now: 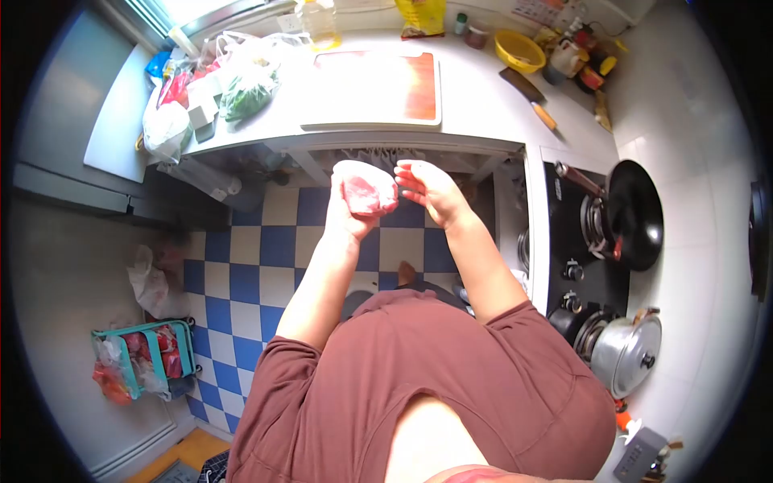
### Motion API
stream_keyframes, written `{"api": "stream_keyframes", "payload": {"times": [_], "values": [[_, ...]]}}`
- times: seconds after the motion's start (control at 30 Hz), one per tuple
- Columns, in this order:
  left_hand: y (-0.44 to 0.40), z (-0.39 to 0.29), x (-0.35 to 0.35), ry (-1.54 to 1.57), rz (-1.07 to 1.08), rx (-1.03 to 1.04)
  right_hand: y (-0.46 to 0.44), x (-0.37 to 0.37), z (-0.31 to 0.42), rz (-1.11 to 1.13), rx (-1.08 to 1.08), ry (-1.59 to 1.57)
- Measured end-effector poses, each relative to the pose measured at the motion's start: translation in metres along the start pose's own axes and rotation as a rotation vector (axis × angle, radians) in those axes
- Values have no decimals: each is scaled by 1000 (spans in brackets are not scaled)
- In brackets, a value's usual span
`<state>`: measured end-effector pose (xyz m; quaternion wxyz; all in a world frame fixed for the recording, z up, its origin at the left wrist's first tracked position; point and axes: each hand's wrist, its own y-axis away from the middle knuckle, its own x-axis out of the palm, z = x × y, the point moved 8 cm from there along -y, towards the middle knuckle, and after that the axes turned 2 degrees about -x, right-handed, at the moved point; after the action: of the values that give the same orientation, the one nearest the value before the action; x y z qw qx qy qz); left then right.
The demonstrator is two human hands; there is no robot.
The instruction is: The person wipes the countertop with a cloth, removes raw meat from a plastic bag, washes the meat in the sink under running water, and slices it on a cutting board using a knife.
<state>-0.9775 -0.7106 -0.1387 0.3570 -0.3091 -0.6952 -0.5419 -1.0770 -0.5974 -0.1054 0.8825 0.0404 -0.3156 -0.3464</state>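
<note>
A pink piece of raw meat (pixel 366 193) rests in my left hand (pixel 352 221), held out in front of my body over the floor. The fingers of that hand are mostly hidden behind the meat. Just to the right, my right hand (pixel 431 191) is raised with its fingers apart and holds nothing; a small gap seems to separate it from the meat. Beyond both hands, a cutting board (pixel 416 88) lies on the counter, its surface partly washed out by glare.
The white counter (pixel 483 121) holds plastic bags (pixel 250 88), a cleaver (pixel 527 97) and a yellow basket (pixel 519 51). A wok (pixel 634 213) and a lidded pot (pixel 624 354) sit on the stove to the right. At left stands a teal rack (pixel 149 358).
</note>
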Motion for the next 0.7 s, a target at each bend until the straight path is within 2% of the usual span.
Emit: {"api": "stream_keyframes", "payload": {"times": [0.1, 0.2, 0.37, 0.4, 0.5, 0.53, 0.63, 0.7], "values": [[-42, -48, 8, 33, -52, 78, -54, 11, 15, -14, 20, 83], [-82, -82, 27, -77, -22, 81, -104, 5, 29, -49, 50, 85], [-175, -134, 46, -343, -163, 47, -173, -11, 56, -178, 17, 126], [-202, -138, 56, -353, -64, -51, -189, -17, 62, -206, 16, 124], [-240, -154, 109, -673, 64, -204, -214, -39, 67, -320, 47, 107], [-262, -168, 116, -824, -4, -70, -223, -45, 73, -354, 41, 105], [-322, -184, 141, -1198, 212, -72, -238, -59, 87, -425, 23, 103], [-351, -185, 150, -1494, 247, -236, -247, -66, 92, -460, 14, 92]]}}
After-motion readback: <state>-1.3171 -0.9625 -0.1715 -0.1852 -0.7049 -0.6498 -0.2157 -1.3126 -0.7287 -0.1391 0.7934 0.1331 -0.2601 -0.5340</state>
